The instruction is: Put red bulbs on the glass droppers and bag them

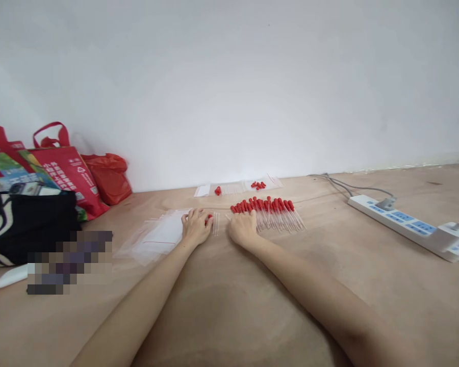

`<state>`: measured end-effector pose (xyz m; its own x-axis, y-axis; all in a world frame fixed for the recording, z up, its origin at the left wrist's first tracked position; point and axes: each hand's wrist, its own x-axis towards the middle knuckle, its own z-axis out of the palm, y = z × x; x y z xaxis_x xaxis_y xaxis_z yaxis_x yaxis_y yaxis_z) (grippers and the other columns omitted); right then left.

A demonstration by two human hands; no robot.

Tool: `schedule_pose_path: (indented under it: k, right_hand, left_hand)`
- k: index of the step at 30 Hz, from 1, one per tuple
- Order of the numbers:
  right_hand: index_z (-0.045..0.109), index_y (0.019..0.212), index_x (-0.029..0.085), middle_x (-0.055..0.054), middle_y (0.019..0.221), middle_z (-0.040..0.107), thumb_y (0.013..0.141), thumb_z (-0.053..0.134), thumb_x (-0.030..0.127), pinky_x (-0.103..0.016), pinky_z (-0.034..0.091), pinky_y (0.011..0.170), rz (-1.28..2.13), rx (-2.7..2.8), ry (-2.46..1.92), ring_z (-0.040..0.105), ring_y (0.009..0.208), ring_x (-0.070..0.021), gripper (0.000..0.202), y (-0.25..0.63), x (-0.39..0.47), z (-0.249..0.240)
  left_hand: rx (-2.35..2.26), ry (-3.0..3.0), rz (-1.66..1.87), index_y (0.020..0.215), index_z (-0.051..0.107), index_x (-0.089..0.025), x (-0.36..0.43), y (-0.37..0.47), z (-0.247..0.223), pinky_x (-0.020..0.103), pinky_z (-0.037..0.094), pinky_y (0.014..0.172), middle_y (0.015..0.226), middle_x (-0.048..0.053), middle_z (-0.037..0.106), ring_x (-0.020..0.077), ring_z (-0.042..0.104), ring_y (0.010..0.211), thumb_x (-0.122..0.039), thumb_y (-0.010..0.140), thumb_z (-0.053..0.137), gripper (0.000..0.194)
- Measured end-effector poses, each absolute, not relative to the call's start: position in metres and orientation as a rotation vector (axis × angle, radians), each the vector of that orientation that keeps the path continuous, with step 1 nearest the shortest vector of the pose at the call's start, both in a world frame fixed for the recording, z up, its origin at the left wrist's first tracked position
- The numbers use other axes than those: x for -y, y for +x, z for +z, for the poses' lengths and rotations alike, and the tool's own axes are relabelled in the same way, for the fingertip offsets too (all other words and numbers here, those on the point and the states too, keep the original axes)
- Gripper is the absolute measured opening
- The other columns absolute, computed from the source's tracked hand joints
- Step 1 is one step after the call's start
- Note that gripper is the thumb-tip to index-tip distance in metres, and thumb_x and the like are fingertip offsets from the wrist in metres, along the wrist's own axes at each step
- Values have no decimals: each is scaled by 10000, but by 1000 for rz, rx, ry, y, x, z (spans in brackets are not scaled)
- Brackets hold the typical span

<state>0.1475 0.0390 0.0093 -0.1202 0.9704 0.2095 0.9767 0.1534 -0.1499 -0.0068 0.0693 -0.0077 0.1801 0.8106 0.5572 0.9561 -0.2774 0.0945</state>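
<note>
My left hand lies palm down with its fingers apart at the right edge of a stack of clear zip bags. Red rubber bulbs show by its thumb, partly covered. A few thin clear tubes lie just right of that hand. My right hand is closed, with its fingertips mostly hidden; a bit of clear tube appears at its left side. It rests against the left end of a row of red-bulbed droppers, laid side by side with their clear tips toward me.
Near the wall, a clear bag lies beside red bulbs and more tubes. A white power strip with grey cords is at right. Red shopping bags and a black striped cloth item stand at left.
</note>
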Motion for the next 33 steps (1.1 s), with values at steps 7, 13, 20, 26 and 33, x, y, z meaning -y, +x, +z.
schedule_pose_path:
  k: [7, 13, 20, 26, 33]
  right_hand:
    - [539, 808, 117, -119, 831, 607, 831, 348, 262, -354, 241, 712, -259, 2137, -1553, 520, 804, -227, 241, 188, -2, -9]
    - [493, 912, 148, -64, 852, 614, 853, 315, 154, -288, 276, 679, -24, 2123, -1190, 525, 734, -159, 188, 237, 20, -25]
    - [524, 1011, 178, -52, 840, 613, 828, 345, 109, -291, 290, 685, -6, 2127, -1070, 513, 720, -154, 265, 242, 27, -22]
    - [540, 966, 174, -41, 820, 621, 822, 360, 125, -299, 260, 712, 12, 2154, -1074, 514, 728, -145, 235, 235, 30, -16]
    - [541, 923, 173, -47, 841, 627, 829, 351, 155, -298, 234, 736, -11, 2246, -1136, 528, 722, -137, 213, 235, 33, -11]
  left_hand:
    - [1560, -2293, -981, 813, 557, -177, -62, -6, -2, 428, 327, 846, 857, 60, 608, 238, 509, 905, -226, 748, 509, 94]
    - [1426, -2454, -1442, 994, 473, -156, -25, 9, -6, 260, 466, 676, 828, 45, 572, 135, 558, 731, -228, 818, 408, 201]
    - [1583, -2844, -1892, 749, 488, -165, 9, 26, -10, 271, 504, 687, 769, 25, 590, 152, 606, 763, -213, 719, 554, 87]
    - [1615, -2853, -1750, 775, 496, -165, 8, 28, -8, 300, 499, 721, 801, 28, 604, 154, 604, 775, -243, 737, 560, 107]
    - [1537, -2944, -1508, 978, 573, -175, 11, 28, -4, 333, 494, 756, 899, 54, 662, 188, 618, 833, -281, 789, 511, 226]
